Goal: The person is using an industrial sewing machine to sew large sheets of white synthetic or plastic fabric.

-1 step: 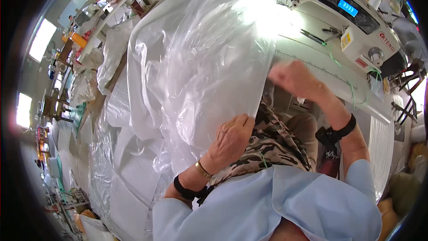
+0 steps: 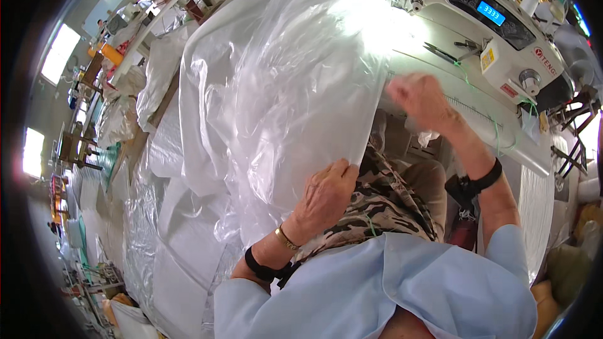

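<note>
Left hand (image 2: 325, 193): grip's pinching the edge of the clear plastic sheet (image 2: 295, 107)
Right hand (image 2: 422, 99): blurry, can't really tell what that grip's doing
Sheet: crinkled up left of the sewing machine (image 2: 480, 22)

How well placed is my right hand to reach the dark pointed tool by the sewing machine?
Probably yes: your right hand is just below the dark pointed tool in the picture, and nothing visible blocks the way, though blur hides whether that hand holds anything.
</note>
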A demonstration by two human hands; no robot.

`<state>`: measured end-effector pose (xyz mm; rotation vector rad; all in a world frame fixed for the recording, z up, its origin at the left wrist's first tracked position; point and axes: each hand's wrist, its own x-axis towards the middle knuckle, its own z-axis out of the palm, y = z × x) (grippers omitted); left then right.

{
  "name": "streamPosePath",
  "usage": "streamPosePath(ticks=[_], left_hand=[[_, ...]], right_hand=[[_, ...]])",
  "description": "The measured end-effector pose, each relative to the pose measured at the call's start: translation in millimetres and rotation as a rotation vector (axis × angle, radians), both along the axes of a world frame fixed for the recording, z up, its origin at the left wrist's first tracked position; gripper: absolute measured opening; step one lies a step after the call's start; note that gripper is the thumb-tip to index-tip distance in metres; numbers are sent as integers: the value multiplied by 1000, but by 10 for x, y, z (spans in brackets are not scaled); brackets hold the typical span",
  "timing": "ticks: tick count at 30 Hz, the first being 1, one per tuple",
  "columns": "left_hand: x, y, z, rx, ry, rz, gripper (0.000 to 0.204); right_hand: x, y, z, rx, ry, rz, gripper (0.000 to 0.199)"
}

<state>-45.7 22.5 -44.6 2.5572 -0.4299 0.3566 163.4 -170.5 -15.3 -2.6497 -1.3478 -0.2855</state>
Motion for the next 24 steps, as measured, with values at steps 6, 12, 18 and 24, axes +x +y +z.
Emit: streamPosePath(ticks=[6,12,18,24], left_hand=[[-51,0,-26,-190,7,35,20],[-123,-40,-115,-351,39,133,31],[-23,-26,-246,-312,65,109,40],[294,-23,-274,-186,43,22,36]], right_hand=[[506,128,-166,265,-103,-125,32],[705,143,-245,281,-180,-103,34],[788,148,-277,260,-98,-56,42],[827,131,-251,154,54,-156,67]])
